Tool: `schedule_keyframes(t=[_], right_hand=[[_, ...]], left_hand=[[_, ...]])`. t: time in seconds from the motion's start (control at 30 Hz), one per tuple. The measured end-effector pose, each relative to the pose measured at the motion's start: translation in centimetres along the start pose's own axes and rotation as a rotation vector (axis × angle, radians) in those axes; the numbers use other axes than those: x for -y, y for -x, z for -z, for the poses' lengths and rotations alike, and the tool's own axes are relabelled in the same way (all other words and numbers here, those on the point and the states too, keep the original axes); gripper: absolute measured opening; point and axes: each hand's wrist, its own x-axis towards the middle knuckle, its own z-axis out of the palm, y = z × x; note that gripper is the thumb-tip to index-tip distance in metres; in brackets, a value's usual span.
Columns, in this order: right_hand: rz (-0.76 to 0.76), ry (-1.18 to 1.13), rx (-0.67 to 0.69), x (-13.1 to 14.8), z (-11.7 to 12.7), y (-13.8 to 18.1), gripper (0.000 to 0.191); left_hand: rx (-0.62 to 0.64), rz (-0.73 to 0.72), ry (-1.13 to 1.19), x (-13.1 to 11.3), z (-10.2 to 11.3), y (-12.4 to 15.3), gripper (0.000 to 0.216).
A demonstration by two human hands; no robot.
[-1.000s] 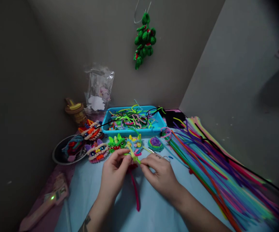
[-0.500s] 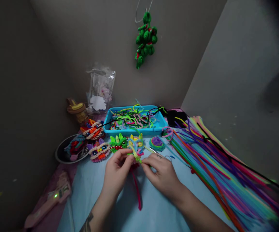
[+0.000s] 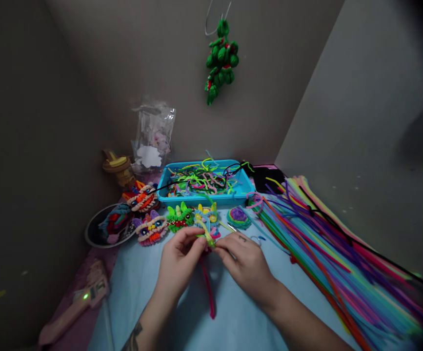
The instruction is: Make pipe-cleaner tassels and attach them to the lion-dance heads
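Between my two hands is a small pipe-cleaner piece (image 3: 208, 238) in yellow-green, with a dark pink pipe cleaner (image 3: 209, 292) hanging below it. My left hand (image 3: 182, 253) pinches the piece between thumb and fingers. From the other side, my right hand (image 3: 246, 258) has its thumb and index finger pressed together at the right end of the piece. The fingertips cover much of it. Just beyond my hands lie pipe-cleaner animal heads: a green one (image 3: 179, 217), a yellow one (image 3: 207, 213) and a cream-and-purple one (image 3: 151, 227).
A blue tray (image 3: 204, 199) of pipe-cleaner scraps stands at the back. Long pipe cleaners (image 3: 317, 258) spread along the right. At left are a metal bowl (image 3: 90, 239), a lit pink glue gun (image 3: 83, 304) and a brown cup (image 3: 118, 170). A green ornament (image 3: 222, 58) hangs above.
My hands stay pinched around the piece and have shifted very slightly to the right. The yellow-green part sits at a slightly different angle.
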Motion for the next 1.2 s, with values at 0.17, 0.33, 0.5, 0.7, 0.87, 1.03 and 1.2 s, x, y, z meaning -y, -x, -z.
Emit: schedule_keyframes(t=[0.17, 0.33, 0.5, 0.7, 0.87, 1.03, 1.2], right_hand=[[-0.001, -0.015, -0.012, 0.2, 0.1, -0.1, 0.011], [0.028, -0.027, -0.073, 0.3, -0.1, 0.2, 0.012], [0.067, -0.038, -0.168, 1.0, -0.4, 0.1, 0.011], [0.116, -0.069, -0.163, 1.2, -0.7, 0.1, 0.013], [0.079, -0.016, -0.136, 0.9, -0.5, 0.2, 0.017], [0.093, 0.023, -0.166, 1.0, -0.5, 0.1, 0.016], [0.089, 0.039, -0.163, 0.9, -0.6, 0.2, 0.015]], left_hand=[[0.008, 0.0, -0.023, 0.1, 0.0, 0.0, 0.025], [-0.031, -0.004, -0.013, 0.3, 0.0, 0.0, 0.026], [0.015, 0.02, 0.007, 0.2, -0.3, 0.2, 0.03], [-0.046, -0.023, 0.079, 0.0, -0.6, 0.4, 0.065], [-0.078, -0.008, 0.106, -0.2, -0.5, 0.4, 0.06], [-0.039, -0.009, 0.057, -0.4, -0.9, 0.5, 0.063], [-0.045, -0.009, 0.041, -0.4, -1.0, 0.5, 0.057]])
